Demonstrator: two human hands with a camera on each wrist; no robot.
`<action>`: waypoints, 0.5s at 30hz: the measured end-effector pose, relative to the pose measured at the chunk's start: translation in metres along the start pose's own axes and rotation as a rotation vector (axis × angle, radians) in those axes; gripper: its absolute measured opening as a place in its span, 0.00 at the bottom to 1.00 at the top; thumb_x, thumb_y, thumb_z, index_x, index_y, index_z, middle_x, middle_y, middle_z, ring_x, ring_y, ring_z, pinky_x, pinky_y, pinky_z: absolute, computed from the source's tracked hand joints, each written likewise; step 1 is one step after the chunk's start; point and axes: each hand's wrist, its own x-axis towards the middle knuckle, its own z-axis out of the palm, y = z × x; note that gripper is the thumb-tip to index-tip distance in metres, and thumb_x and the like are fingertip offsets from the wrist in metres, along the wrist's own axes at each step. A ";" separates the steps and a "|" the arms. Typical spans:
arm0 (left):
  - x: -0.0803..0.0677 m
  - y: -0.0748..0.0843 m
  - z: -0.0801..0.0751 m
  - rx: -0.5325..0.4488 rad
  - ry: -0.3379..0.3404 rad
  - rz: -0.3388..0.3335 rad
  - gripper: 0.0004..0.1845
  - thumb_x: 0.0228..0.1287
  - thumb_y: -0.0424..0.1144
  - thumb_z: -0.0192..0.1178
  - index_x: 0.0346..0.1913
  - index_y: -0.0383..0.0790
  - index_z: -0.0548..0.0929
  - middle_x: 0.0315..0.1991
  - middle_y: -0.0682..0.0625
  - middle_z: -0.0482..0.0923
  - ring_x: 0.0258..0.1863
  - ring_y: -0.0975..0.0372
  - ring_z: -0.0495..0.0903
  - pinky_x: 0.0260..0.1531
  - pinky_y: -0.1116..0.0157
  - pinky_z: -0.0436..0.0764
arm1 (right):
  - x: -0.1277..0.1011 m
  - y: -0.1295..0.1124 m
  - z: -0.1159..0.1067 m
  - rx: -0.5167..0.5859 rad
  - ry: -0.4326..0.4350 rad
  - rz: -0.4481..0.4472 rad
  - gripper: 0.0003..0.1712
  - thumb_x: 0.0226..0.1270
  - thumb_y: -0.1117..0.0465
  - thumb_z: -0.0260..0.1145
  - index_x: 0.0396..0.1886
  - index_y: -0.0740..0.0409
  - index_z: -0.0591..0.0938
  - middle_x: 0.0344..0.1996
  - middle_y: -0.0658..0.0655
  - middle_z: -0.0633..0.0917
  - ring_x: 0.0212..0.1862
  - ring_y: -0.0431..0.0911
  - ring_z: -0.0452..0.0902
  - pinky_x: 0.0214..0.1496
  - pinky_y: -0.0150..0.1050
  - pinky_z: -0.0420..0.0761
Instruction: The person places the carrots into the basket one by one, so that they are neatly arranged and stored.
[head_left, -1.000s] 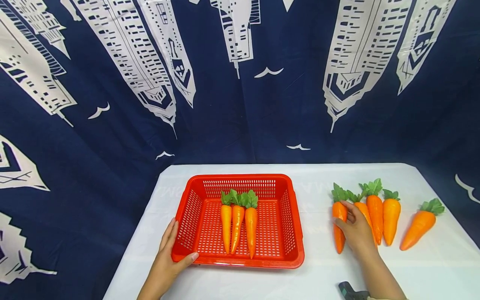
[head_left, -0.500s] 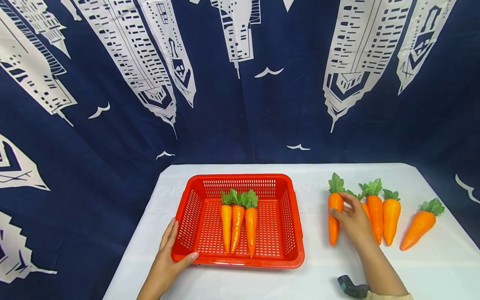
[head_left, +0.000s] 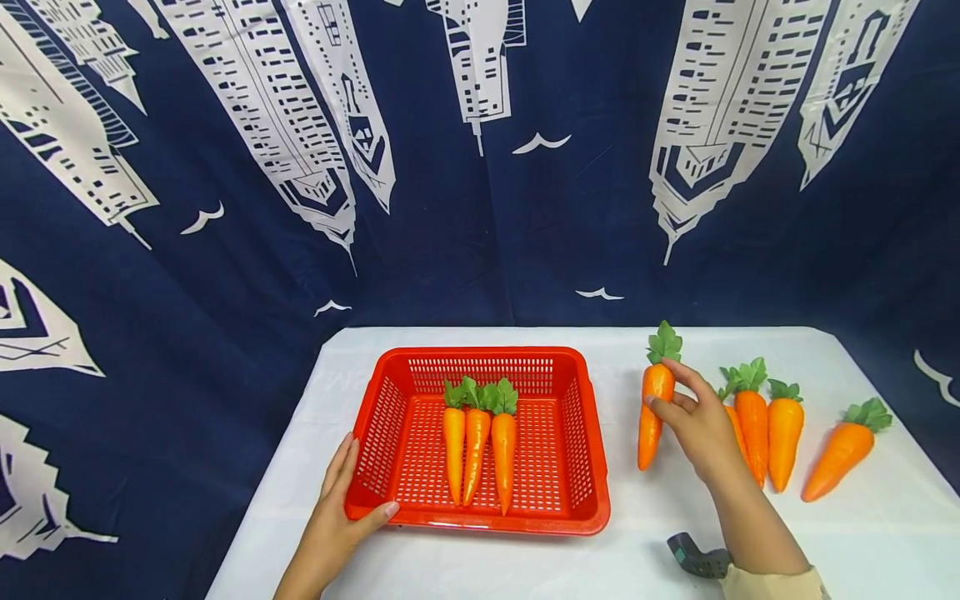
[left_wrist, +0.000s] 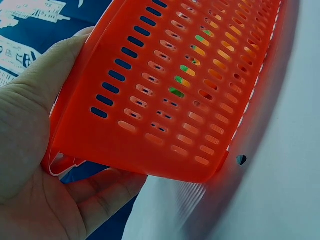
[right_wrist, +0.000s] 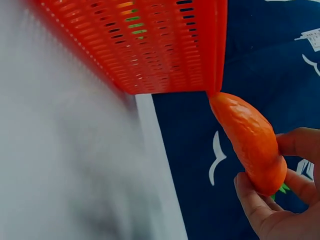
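My right hand (head_left: pixel 701 425) pinches an orange carrot (head_left: pixel 651 417) with a green leafy top between thumb and fingers, tip pointing down, to the right of the red plastic basket (head_left: pixel 551 525). In the right wrist view the carrot (right_wrist: pixel 252 145) hangs in the fingertips, its leaves mostly hidden. My left hand (head_left: pixel 330 521) grips the basket's near left corner, thumb at the front rim and fingers along the left side. The left wrist view has the hand (left_wrist: pixel 45 125) around the basket's rim (left_wrist: pixel 85 55). Three carrots (head_left: pixel 476 450) lie side by side in the basket, leaves away from me.
Several more carrots (head_left: pixel 784 437) lie on the white table (head_left: pixel 480 575) at the right, one partly hidden by my right hand. A single carrot (head_left: pixel 837 458) lies apart, tilted. A dark device (head_left: pixel 697 557) sits at my right wrist. A blue patterned cloth (head_left: pixel 480 233) hangs behind.
My right hand has lifted the carrot off the table from beside the other carrots and moved it left and away from me. The left hand and basket have stayed in place.
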 end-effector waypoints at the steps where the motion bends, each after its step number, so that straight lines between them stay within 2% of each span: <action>1: 0.000 0.000 0.000 -0.002 0.000 -0.002 0.61 0.54 0.56 0.75 0.83 0.56 0.44 0.83 0.57 0.37 0.81 0.46 0.46 0.72 0.33 0.56 | 0.000 -0.002 0.000 -0.001 -0.001 -0.002 0.40 0.74 0.49 0.63 0.81 0.39 0.59 0.71 0.64 0.72 0.45 0.23 0.74 0.47 0.23 0.78; 3: 0.000 0.000 0.000 -0.010 -0.002 -0.007 0.61 0.54 0.56 0.75 0.83 0.57 0.44 0.83 0.59 0.37 0.81 0.46 0.45 0.72 0.33 0.55 | 0.000 -0.007 0.001 0.000 -0.005 -0.004 0.40 0.74 0.48 0.63 0.81 0.40 0.59 0.69 0.64 0.74 0.48 0.25 0.74 0.51 0.27 0.81; 5: -0.001 0.001 0.000 -0.014 -0.003 -0.006 0.61 0.54 0.57 0.75 0.83 0.57 0.45 0.83 0.59 0.37 0.81 0.47 0.45 0.72 0.32 0.54 | 0.001 -0.012 0.002 0.008 -0.008 -0.009 0.40 0.74 0.48 0.63 0.81 0.41 0.59 0.69 0.64 0.75 0.53 0.32 0.77 0.57 0.37 0.83; 7: -0.001 0.001 0.000 -0.015 -0.004 -0.003 0.61 0.54 0.57 0.75 0.83 0.57 0.45 0.83 0.59 0.37 0.81 0.46 0.45 0.72 0.32 0.54 | 0.002 -0.017 0.002 0.026 -0.010 -0.018 0.39 0.75 0.49 0.62 0.81 0.41 0.58 0.71 0.65 0.72 0.58 0.43 0.79 0.64 0.50 0.81; 9: -0.001 0.002 0.000 -0.013 -0.004 0.004 0.61 0.54 0.57 0.75 0.83 0.56 0.45 0.83 0.57 0.37 0.81 0.46 0.46 0.72 0.32 0.55 | 0.003 -0.023 0.003 0.049 -0.008 -0.033 0.38 0.76 0.49 0.61 0.81 0.42 0.58 0.74 0.65 0.68 0.63 0.54 0.77 0.68 0.62 0.74; 11: -0.001 0.003 0.000 -0.017 -0.005 0.006 0.60 0.55 0.56 0.75 0.83 0.57 0.45 0.84 0.56 0.37 0.81 0.45 0.46 0.71 0.31 0.55 | 0.005 -0.028 0.004 0.077 -0.009 -0.054 0.37 0.76 0.51 0.60 0.81 0.42 0.58 0.76 0.65 0.65 0.68 0.62 0.73 0.69 0.66 0.71; 15: -0.001 0.003 0.000 -0.023 -0.006 0.002 0.60 0.55 0.55 0.75 0.82 0.58 0.45 0.84 0.56 0.37 0.81 0.45 0.45 0.71 0.30 0.55 | 0.007 -0.038 0.007 0.108 -0.019 -0.100 0.36 0.77 0.51 0.60 0.80 0.43 0.60 0.77 0.64 0.62 0.69 0.63 0.70 0.69 0.67 0.70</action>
